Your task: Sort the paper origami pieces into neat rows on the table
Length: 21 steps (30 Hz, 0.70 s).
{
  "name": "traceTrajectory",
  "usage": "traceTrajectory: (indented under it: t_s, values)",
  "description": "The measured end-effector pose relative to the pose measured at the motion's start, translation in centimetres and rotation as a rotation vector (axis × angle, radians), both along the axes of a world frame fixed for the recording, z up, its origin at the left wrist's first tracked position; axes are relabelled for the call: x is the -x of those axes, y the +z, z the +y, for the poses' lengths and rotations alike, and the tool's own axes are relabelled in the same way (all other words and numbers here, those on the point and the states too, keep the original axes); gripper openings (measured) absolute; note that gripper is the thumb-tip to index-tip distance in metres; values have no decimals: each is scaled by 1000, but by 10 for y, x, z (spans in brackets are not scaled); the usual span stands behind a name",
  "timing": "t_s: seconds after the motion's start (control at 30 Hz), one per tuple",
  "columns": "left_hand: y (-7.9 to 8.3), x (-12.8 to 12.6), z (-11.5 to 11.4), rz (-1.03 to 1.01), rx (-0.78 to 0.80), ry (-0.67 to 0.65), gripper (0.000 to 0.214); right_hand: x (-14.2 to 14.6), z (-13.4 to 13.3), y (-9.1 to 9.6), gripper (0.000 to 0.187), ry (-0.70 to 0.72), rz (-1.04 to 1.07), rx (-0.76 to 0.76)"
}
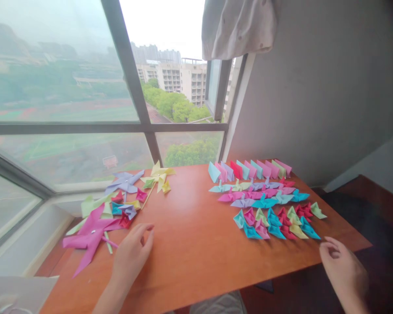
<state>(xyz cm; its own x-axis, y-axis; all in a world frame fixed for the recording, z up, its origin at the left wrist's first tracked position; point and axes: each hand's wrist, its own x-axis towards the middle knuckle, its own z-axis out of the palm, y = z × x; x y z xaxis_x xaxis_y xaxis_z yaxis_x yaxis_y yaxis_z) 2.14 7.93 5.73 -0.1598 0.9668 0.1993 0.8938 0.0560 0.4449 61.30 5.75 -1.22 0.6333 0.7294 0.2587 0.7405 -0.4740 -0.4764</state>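
Note:
My left hand is over the front left of the wooden table, its fingers loosely bent and the thumb apart from them, with nothing in it. Nearest to it are a magenta paper pinwheel and a cluster of small folded paper pieces. Just off the table's right front edge, my right hand is loosely curled, with a gap between thumb and forefinger and no object visible in it. Close to this hand lie rows of small folded paper shapes in blue, red, pink and green.
Behind those rows are paper cranes and a line of standing folded papers. Purple and yellow pinwheels lie at the table's back left. A window borders the back; a grey wall rises at right.

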Motion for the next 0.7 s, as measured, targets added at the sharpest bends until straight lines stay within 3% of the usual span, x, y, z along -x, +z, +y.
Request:
traceTrajectory:
  t_s: [0.17, 0.3, 0.4, 0.53, 0.7]
  values:
    - [25, 31, 10, 313, -4, 256, 32, 9, -4, 17, 38, 11, -39, -75]
    - [31, 55, 23, 380, 29, 359, 41, 25, -2, 31, 37, 45, -42, -97]
    - [33, 71, 37, 411, 32, 333, 45, 35, 0, 37, 39, 64, -21, -78]
    - [34, 90, 56, 470, 162, 211, 41, 48, 1, 42, 41, 93, -6, -93]
    - [30, 99, 61, 459, 138, 152, 32, 67, 0, 41, 45, 147, -44, -135]
